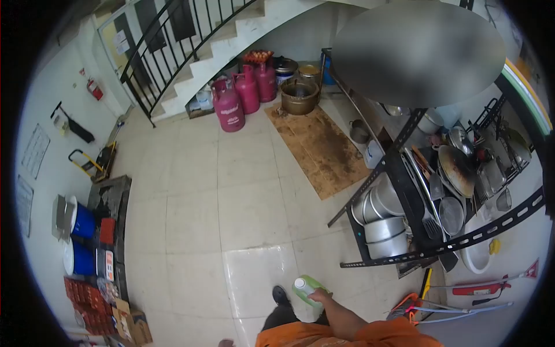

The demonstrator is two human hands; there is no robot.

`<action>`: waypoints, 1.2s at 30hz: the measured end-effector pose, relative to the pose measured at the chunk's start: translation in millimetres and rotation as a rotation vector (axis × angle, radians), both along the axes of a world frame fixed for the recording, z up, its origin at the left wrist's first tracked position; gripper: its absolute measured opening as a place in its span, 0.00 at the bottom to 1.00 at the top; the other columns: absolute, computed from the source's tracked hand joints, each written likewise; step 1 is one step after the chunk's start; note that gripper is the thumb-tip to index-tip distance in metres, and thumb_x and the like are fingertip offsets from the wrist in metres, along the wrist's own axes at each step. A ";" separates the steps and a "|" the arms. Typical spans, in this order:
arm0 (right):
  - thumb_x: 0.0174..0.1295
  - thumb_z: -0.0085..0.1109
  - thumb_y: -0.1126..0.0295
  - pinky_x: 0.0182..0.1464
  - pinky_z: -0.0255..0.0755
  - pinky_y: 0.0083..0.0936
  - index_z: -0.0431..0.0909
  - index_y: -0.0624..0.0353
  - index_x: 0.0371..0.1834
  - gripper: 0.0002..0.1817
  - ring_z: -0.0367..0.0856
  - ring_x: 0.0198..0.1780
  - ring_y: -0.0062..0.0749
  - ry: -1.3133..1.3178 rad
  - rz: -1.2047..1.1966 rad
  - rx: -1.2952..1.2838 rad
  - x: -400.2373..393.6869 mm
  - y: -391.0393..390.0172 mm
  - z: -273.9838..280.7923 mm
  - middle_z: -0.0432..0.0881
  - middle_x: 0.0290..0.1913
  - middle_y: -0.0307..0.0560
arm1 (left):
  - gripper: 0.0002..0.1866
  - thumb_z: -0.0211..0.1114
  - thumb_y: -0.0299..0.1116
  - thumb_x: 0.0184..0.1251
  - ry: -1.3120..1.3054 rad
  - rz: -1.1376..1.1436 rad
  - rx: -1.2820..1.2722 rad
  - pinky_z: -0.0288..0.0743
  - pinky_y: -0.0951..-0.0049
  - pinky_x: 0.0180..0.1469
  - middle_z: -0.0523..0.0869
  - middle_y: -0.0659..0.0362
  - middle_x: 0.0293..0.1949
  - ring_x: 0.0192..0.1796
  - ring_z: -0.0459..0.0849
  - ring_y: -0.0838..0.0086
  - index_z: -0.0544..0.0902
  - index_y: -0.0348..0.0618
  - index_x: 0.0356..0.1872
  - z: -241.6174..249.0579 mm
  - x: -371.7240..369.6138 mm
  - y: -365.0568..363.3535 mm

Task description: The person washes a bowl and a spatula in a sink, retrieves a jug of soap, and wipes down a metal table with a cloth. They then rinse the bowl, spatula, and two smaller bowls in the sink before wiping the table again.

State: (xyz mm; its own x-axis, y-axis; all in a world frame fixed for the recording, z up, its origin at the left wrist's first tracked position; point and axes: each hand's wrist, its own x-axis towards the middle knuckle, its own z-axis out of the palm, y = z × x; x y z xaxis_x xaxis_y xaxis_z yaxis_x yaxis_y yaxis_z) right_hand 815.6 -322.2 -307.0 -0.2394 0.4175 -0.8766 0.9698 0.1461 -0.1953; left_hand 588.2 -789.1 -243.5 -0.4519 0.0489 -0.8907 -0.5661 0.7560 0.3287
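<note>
My right hand (319, 296) hangs low in front of me, forearm running down from my orange sleeve (370, 334), fingers curled around the handle side of a green plastic jug (307, 290) — a closed grip on it, knuckles up. My left hand is out of view, so I cannot tell how it sits.

The jug is pale green and see-through at the body, with a white screw cap (300, 283) pointing up and toward me. It is tilted a little, held above the floor just ahead of my dark shoe (280, 295).

The tiled floor (231, 202) ahead is wide and bare through the middle, glossy where light falls near my feet. To my right a black metal rack (404, 196) crowds in, stacked with steel pots (384, 234), pans and a blackened wok (457, 169); mops and a red-handled tool lie at its foot. A brown mat (321, 147) lies beyond it, leading to a big brass-coloured pot (299, 95) and three pink gas cylinders (245, 92) under the staircase (225, 40). Along the left wall sit blue drums (84, 222) and red crates (87, 303) — well apart from me.
</note>
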 end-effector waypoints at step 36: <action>0.60 0.60 0.65 0.27 0.60 0.22 0.76 0.61 0.30 0.10 0.67 0.20 0.21 0.805 -1.626 1.050 -154.2 876.7 459.3 0.72 0.19 0.36 | 0.06 0.55 0.34 0.71 0.253 -0.445 0.846 0.73 0.80 0.29 0.80 0.63 0.32 0.29 0.78 0.78 0.77 0.48 0.43 106.2 -758.6 1229.3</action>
